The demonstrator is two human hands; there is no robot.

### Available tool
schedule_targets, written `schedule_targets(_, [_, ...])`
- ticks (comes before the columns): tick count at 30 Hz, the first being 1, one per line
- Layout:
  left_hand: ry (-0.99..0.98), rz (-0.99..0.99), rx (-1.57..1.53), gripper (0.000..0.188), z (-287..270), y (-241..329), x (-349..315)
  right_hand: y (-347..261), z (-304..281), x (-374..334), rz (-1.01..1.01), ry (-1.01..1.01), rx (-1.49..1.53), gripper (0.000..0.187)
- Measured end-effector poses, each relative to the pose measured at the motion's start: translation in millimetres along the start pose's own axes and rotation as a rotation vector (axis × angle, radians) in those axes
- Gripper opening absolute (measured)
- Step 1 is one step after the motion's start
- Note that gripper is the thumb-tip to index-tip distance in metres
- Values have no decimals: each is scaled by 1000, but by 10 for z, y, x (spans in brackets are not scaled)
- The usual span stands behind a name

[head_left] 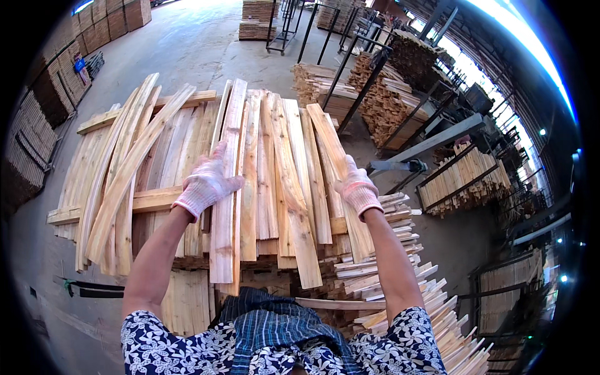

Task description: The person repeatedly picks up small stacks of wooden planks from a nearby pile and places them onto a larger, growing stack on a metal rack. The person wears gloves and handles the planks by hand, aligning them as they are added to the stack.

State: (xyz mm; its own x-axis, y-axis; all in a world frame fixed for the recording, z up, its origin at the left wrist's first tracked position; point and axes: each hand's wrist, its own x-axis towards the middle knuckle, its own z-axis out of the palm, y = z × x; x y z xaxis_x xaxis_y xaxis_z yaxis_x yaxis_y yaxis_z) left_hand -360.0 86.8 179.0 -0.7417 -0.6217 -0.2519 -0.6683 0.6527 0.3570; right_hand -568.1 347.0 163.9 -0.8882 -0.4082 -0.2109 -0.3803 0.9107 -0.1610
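Left hand (212, 178), gloved, is lying on a long plank (222, 250) near the middle of the stack (172, 147). Thumb is reaching across it, forefinger pointing up its length. Hand is partly spreading; its underside is staying hidden, so cannot tell whether it is gripping.

Right hand (358, 187), gloved too, is resting on a slanting plank (328, 134) at the stack's right. Fingers are curving out of sight; cannot tell if it is holding or only touching. Both planks are lying on top.

A crosspiece (156, 199) is running under the leaning planks and disappearing by the left wrist; a piece showing near the right hand is perhaps its other end. Apron (281, 325) is covering part of the lower stack. Right forearm is blocking some slats (431, 300). Dark fisheye rim is cutting off the far-left stacks (31, 137).
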Motion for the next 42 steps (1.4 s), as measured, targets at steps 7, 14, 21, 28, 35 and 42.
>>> schedule_targets(7, [-34, -32, -18, 104, -33, 55, -36, 101, 133, 154, 83, -24, -1, 98])
schedule_targets(14, [-34, 38, -74, 102, -28, -42, 4, -86, 157, 199, -91, 85, 205, 88])
schedule_targets(21, [-33, 70, -465, 96, -82, -286, 188, -673, 368, 135, -146, 131, 57, 69])
schedule_targets(28, [70, 312, -1114, 97, -242, -726, 248, -105, 284, 268, -115, 172, 212, 57])
schedule_targets(35, [212, 308, -795, 95, -482, -648, 13, 758, 1047, 796, -254, 317, 340, 50])
schedule_targets(42, [188, -86, 70, 80, -391, -817, 123, -753, 41, -93, -183, 337, -110, 35])
